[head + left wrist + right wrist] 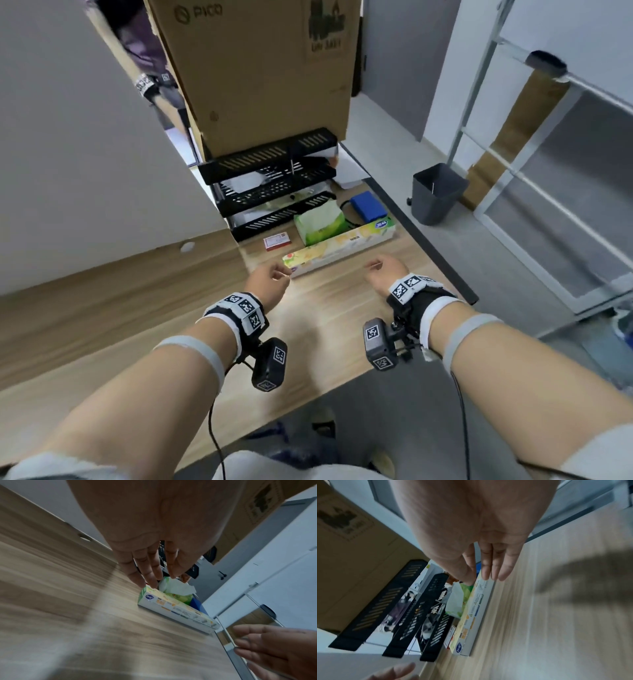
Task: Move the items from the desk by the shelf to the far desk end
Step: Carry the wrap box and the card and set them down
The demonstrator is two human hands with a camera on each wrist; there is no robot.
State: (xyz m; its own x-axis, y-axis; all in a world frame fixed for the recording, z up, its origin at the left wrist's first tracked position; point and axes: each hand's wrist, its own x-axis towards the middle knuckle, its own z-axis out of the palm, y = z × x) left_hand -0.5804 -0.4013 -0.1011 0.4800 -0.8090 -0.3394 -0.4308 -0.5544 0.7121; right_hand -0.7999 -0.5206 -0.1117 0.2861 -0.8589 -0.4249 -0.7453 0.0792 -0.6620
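A long yellow-and-white box (339, 248) lies across the wooden desk (318, 325) in front of a black tiered tray (274, 185). Behind it sit a green tissue pack (320, 221), a blue block (370, 205) and a small red-and-white box (277, 241). My left hand (279, 275) hovers at the long box's left end, fingers relaxed and holding nothing. My right hand (375, 265) hangs just in front of the box's right half, also empty. In the left wrist view my fingertips (150, 582) almost reach the long box (176, 609). The right wrist view shows straight fingers (489, 568) over the long box (474, 615).
A big cardboard box (253, 68) stands on the tray. The desk's dark right edge (428, 246) runs beside my right hand. On the floor to the right are a grey bin (436, 192) and a white metal frame (548, 192). A wall closes the left side.
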